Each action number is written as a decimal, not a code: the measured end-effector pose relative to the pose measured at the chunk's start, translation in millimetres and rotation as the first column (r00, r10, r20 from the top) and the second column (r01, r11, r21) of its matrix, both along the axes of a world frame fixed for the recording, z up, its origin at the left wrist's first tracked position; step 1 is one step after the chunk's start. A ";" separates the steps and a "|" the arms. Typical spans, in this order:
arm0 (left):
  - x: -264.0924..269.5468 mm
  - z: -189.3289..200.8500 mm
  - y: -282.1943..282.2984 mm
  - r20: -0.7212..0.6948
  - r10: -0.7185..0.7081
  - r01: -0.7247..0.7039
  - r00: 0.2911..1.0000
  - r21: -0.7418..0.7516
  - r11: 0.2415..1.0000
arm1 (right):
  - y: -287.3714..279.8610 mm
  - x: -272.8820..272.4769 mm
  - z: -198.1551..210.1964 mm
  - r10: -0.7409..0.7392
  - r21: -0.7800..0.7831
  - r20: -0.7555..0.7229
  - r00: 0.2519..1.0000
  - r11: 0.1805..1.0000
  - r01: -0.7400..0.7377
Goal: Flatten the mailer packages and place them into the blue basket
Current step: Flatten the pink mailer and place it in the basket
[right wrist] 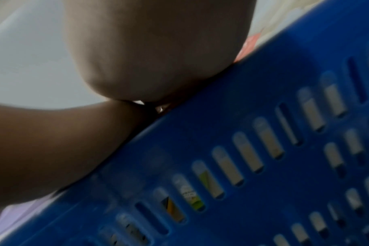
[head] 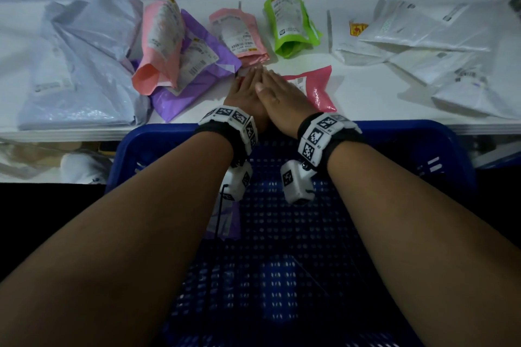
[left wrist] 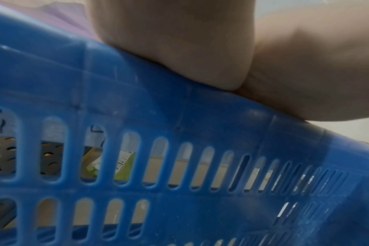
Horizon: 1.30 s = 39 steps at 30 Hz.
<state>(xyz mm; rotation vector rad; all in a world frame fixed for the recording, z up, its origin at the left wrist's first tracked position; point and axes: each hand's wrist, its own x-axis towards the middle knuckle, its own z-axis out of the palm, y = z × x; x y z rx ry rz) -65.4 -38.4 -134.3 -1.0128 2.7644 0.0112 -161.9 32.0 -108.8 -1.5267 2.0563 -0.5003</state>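
Both hands lie flat, fingers straight, side by side on a bright pink mailer [head: 317,87] near the front edge of the white table [head: 366,93]. My right hand [head: 282,93] partly overlaps my left hand [head: 243,91], and together they cover most of the mailer. The blue basket [head: 158,135] stands just below the table edge, under my wrists, with a purple mailer [head: 224,220] lying inside. In the wrist views only the heel of the left hand [left wrist: 179,41] and of the right hand [right wrist: 158,50] show above the slotted basket wall [left wrist: 179,116] [right wrist: 263,116].
Other mailers lie across the table: a big grey one [head: 84,65] at left, a salmon one [head: 158,45] on a purple one [head: 197,76], a pink one [head: 239,34], a puffed green one [head: 290,25], and white ones [head: 423,36] at right.
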 end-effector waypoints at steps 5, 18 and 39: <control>1.1 -4.7 -0.9 -0.052 0.029 -0.029 0.998 -0.004 1.000 | 4.4 -8.0 -6.4 -0.039 0.053 -0.113 0.993 0.998 0.046; -4.3 -0.9 6.9 -0.190 0.109 -0.104 0.976 0.037 0.994 | 47.6 -58.0 -19.3 -0.185 -0.093 -0.533 0.826 0.983 0.160; -4.5 1.0 10.1 -0.194 0.119 -0.111 0.974 0.048 0.993 | 20.3 -45.1 -14.4 -0.102 0.115 -0.239 0.966 0.985 0.132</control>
